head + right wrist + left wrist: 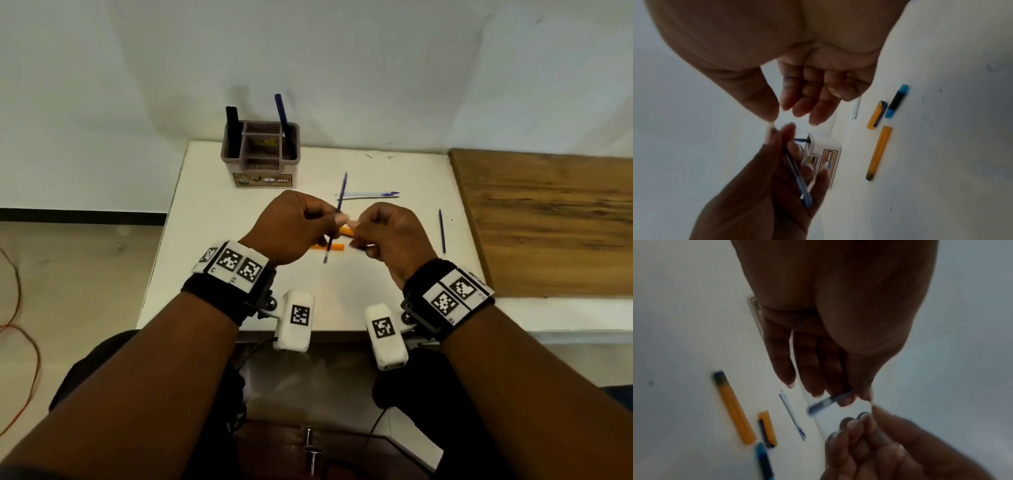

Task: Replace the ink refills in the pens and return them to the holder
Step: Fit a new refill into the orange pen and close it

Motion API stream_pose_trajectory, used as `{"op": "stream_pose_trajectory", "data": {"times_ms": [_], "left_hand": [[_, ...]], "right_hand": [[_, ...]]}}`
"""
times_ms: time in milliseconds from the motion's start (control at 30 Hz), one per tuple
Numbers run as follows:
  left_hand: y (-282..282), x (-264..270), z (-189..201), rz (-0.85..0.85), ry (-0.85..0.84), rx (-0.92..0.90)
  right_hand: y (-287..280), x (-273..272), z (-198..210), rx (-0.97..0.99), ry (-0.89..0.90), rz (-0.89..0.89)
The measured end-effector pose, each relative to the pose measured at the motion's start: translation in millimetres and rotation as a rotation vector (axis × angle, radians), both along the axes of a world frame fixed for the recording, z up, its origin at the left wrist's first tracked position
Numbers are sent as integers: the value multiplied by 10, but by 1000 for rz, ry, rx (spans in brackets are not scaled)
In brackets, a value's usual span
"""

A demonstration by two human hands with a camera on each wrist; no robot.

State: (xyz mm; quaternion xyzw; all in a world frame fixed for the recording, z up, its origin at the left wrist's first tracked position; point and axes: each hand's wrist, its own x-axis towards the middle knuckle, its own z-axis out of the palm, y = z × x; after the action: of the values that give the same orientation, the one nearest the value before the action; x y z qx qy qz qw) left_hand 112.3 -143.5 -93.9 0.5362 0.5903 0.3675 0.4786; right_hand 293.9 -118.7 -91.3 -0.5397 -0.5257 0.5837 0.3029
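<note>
left hand (291, 228) pinches blue refill (337, 219) | right hand (383, 236) fingers curled

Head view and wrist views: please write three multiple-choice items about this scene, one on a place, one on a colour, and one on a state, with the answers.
1. Where does the pen holder stand?
A. on the wooden board
B. at the far left corner of the white table
C. on the floor

2. What colour is the long pen barrel that lies on the table?
A. green
B. red
C. orange

3. What is the left hand doing?
A. its fingers grip a thin blue pen above the table
B. it lies flat and open on the table
C. it rests in the lap

Answers:
1 B, as the head view shows the holder on the white top near the wall.
2 C, as both wrist views show an orange barrel.
3 A, as the pen passes through the curled fingers.
</note>
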Motion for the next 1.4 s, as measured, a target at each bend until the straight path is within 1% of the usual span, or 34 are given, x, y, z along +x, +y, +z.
{"op": "stream_pose_trajectory", "data": {"times_ms": [33, 67, 133, 200, 233, 267, 333, 367, 433, 533, 633, 767, 867, 1000, 1067, 1167, 1400], "left_hand": [[0, 6, -17, -41, 96, 27], [-11, 32, -43, -78, 155, 45], [-56, 80, -134, -100, 171, 62], [-77, 97, -260, -67, 152, 59], [-57, 92, -339, -45, 180, 59], [-33, 64, -404, -26, 249, 71], [63, -17, -512, -1, 396, 78], [102, -57, -520, 6, 435, 67], [175, -108, -570, -25, 511, 23], [234, -79, -688, -55, 644, -14], [245, -30, -804, -70, 703, -44], [263, 26, -884, -99, 779, -27], [285, 50, -872, -81, 722, -22], [300, 13, -768, 9, 510, 25], [305, 1, -740, 59, 436, 47], [307, -17, -758, 88, 404, 73], [317, -43, -776, 85, 357, 66]], "right_hand": [[7, -2, -4, -18, 30, -46], [-2, -7, -12, -25, 55, -55], [-25, -33, -41, 30, 22, -26], [-34, -48, -95, 87, -26, -45], [-37, -36, -138, 78, -24, -97], [-52, -25, -178, 39, 14, -181], [-66, 22, -287, -61, 96, -397], [-64, 50, -331, -92, 104, -494], [26, 87, -424, -122, 87, -610], [284, 90, -508, -81, 25, -655], [514, 83, -526, -8, -69, -603], [588, 137, -561, 11, -77, -573], [582, 174, -554, 9, -60, -558], [580, 193, -546, 20, -44, -562], [578, 189, -548, 23, -41, -547], [581, 165, -561, 17, -48, -526], [583, 146, -584, -20, -11, -542]]}}
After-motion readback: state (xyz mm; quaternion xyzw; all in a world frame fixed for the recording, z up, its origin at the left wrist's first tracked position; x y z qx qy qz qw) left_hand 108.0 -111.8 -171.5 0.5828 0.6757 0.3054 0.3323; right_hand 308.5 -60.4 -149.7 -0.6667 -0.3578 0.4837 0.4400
